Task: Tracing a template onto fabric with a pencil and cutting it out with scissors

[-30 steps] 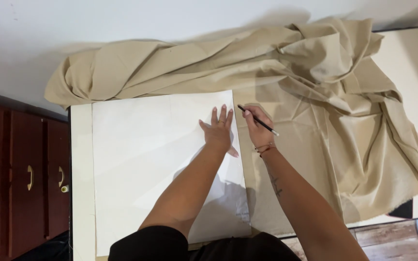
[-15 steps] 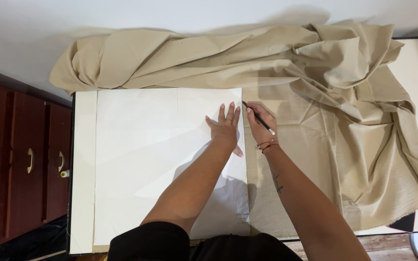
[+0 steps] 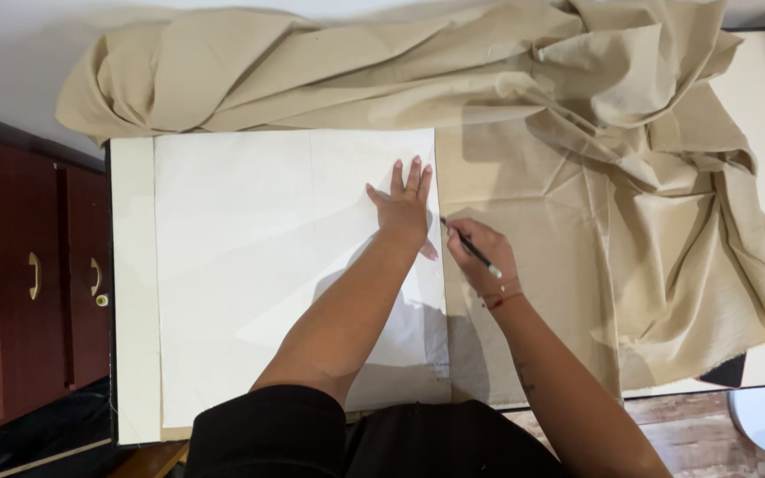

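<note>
Right hand (image 3: 482, 257) pinched a pencil (image 3: 471, 247), its tip aimed to 10 o'clock at the paper's (image 3: 258, 265) right edge, which ran 12 to 6 over the cloth (image 3: 595, 212); left hand (image 3: 403, 205) lay flat, fingers spread, pinning the paper just beside that edge.

A large paper sheet (image 3: 250, 265) is laid flat on the left part of the table (image 3: 130, 292), reaching close to its near edge. The cloth (image 3: 577, 177) is spread over the right part, bunched along the far edge and behind the sheet. The left hand (image 3: 405, 208) is pressed flat on the sheet by its right edge. Just right of it, the right hand (image 3: 480, 257) is set on the cloth, a pencil (image 3: 471, 250) held with its tip at the sheet's edge. A cabinet (image 3: 28, 283) is seen left of the table.
</note>
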